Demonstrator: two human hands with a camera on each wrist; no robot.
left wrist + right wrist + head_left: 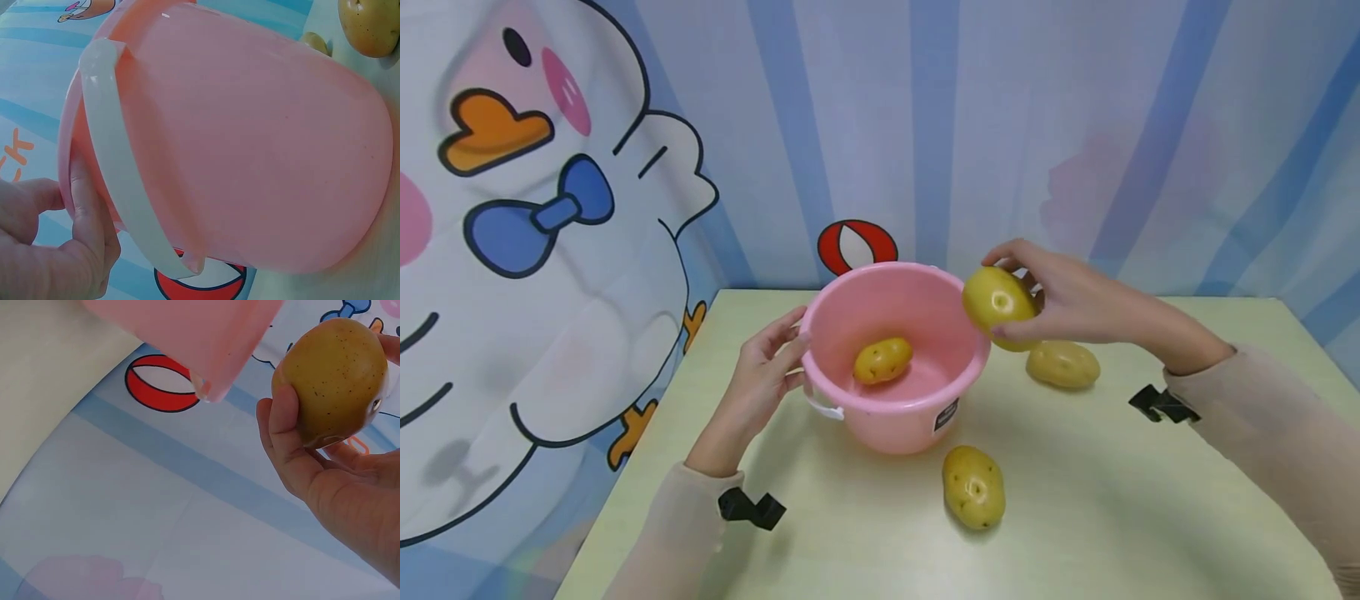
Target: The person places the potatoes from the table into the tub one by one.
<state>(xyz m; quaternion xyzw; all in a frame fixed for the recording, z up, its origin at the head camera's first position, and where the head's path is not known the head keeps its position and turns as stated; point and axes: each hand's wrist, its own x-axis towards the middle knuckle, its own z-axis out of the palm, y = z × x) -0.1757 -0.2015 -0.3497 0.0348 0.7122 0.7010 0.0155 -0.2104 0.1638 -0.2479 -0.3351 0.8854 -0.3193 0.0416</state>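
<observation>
A pink bucket (898, 425) with a white handle (115, 150) stands on the table, its mouth towards me. My left hand (762, 375) pinches the bucket's left rim between thumb and fingers. Inside the bucket lies one potato (882, 361). In my right hand (1067, 296) I grip a large yellow potato (337, 381), held up at the bucket's right rim. The fingers curl round it in the right wrist view. Another potato (1063, 365) lies on the table below and behind that hand. A spotted potato (973, 487) lies in front of the bucket.
The pale table (850, 533) ends at a curtain (1000, 125) with blue stripes behind it. A cartoon bird (587, 333) is printed on the cloth at the left. Black clips (751, 508) sit at both sleeve cuffs.
</observation>
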